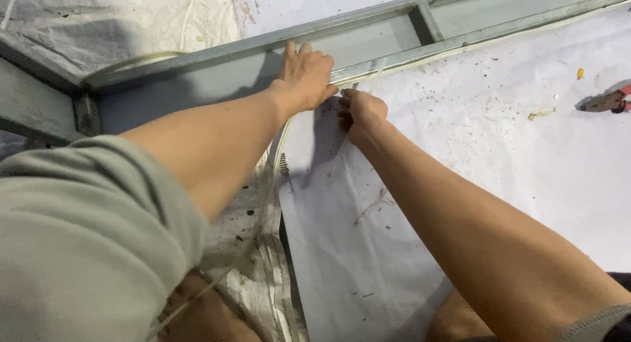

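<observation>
Two hands: upper centre of frame.
Left hand: fingers spread flat, pressing metal frame.
Right hand: clenched, pinching clear tubing.
Pliers: right edge, on white sheet.

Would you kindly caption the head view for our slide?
Left hand presses a metal frame while right hand pinches a clear cord beside it.

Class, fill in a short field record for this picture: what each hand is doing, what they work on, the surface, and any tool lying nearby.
Left hand: left hand lies flat, pressing on the grey metal frame.
Right hand: right hand is closed, pinching the clear plastic cord beside the frame's edge.
Surface: white sheet, speckled with dirt.
Tool nearby: red-handled pliers at the right edge, apart from both hands.
Clothing: grey-green sleeve on the left arm.
</observation>
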